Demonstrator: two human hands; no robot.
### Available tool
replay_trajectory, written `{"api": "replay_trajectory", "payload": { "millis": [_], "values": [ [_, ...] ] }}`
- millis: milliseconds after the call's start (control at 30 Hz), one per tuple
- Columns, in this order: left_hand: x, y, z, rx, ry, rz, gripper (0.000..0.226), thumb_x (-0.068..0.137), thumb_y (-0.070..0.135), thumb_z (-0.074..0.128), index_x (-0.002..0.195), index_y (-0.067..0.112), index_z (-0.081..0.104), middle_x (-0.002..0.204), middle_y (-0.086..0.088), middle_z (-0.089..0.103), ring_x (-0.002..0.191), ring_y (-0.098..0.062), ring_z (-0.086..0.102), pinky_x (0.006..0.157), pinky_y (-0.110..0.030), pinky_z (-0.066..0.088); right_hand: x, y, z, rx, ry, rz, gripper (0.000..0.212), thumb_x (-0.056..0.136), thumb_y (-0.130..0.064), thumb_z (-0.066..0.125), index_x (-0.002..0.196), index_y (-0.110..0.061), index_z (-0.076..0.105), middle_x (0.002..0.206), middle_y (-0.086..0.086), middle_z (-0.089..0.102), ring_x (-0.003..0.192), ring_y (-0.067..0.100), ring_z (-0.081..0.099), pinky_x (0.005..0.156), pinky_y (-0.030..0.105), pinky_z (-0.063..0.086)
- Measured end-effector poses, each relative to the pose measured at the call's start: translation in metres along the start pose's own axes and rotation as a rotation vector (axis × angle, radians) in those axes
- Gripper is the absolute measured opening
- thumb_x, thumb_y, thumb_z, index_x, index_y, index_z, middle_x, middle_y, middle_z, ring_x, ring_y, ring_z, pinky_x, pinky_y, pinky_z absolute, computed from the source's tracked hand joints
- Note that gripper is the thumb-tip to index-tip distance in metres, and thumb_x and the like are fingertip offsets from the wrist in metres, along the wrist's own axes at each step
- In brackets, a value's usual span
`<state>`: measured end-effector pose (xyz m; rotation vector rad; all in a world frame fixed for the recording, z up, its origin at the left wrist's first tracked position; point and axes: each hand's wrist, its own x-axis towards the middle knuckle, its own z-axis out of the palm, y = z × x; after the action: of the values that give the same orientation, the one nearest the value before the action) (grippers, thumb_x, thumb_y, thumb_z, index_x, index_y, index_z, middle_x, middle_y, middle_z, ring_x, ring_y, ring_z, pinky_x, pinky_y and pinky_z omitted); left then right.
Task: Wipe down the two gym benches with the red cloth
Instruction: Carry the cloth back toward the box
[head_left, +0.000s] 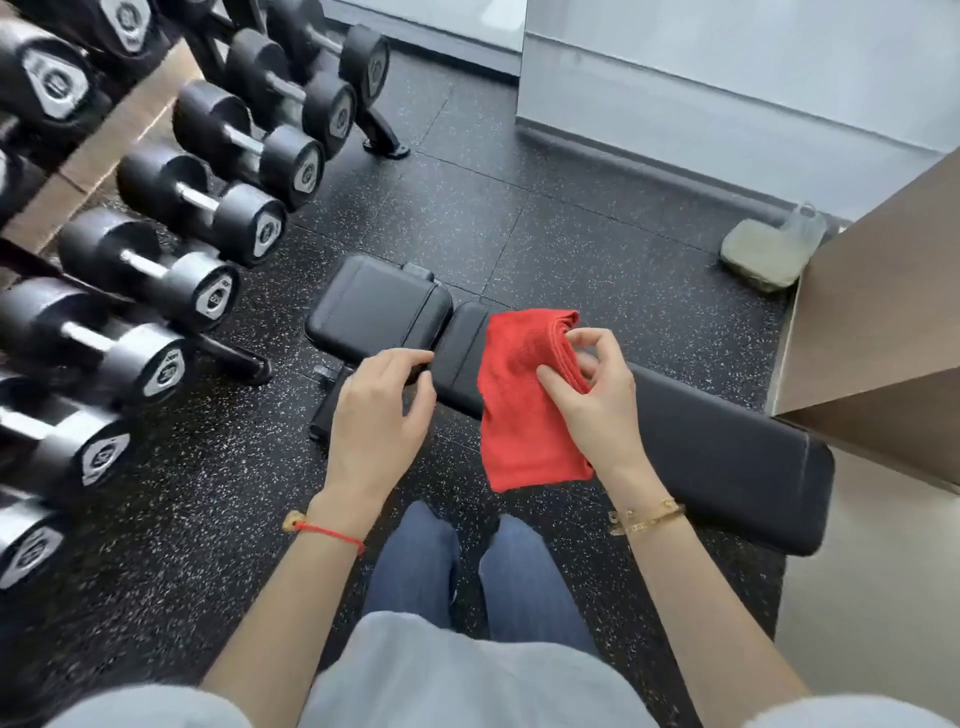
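A black padded gym bench (717, 441) runs from centre to lower right across the speckled floor, its square seat pad (376, 309) at the left end. Only this one bench is in view. The folded red cloth (524, 400) hangs over the bench, pinched along its right edge by my right hand (592, 395) between thumb and fingers. My left hand (379, 410) hovers over the gap between seat pad and back pad, fingers loosely bent, holding nothing.
A rack of black dumbbells (202, 192) fills the left side, its foot (234, 358) reaching toward the bench. A grey wall (727, 78) runs behind. A brown panel (878, 312) stands at right, with a green pouch (761, 257) and clear bottle (805, 223) beside it. My legs (467, 566) stand before the bench.
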<state>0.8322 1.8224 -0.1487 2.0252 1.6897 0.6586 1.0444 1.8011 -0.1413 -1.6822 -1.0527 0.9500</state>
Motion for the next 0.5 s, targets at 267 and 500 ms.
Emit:
{"api": "replay_trajectory", "payload": {
  "millis": [267, 500],
  "values": [
    [-0.080, 0.038, -0.091, 0.006, 0.152, -0.163, 0.024, 0.094, 0.016, 0.057, 0.116, 0.015, 0.066, 0.116, 0.001, 0.068, 0.109, -0.018, 0.060, 0.098, -0.040, 0.048, -0.061, -0.081, -0.005, 0.023, -0.186, -0.107, 0.031, 0.081, -0.005, 0.073, 0.099, -0.022, 0.054, 0.096, -0.012, 0.070, 0.093, 0.003, 0.068, 0.088, 0.027, 0.052],
    [-0.156, 0.032, -0.121, 0.010, 0.328, -0.337, 0.024, 0.094, 0.015, 0.056, 0.115, 0.016, 0.066, 0.115, 0.002, 0.068, 0.110, -0.017, 0.061, 0.098, -0.041, 0.049, -0.097, -0.100, 0.025, -0.004, -0.375, -0.207, 0.036, 0.080, -0.004, 0.073, 0.092, -0.031, 0.053, 0.084, -0.026, 0.068, 0.085, -0.006, 0.065, 0.079, 0.012, 0.047]
  ]
}}
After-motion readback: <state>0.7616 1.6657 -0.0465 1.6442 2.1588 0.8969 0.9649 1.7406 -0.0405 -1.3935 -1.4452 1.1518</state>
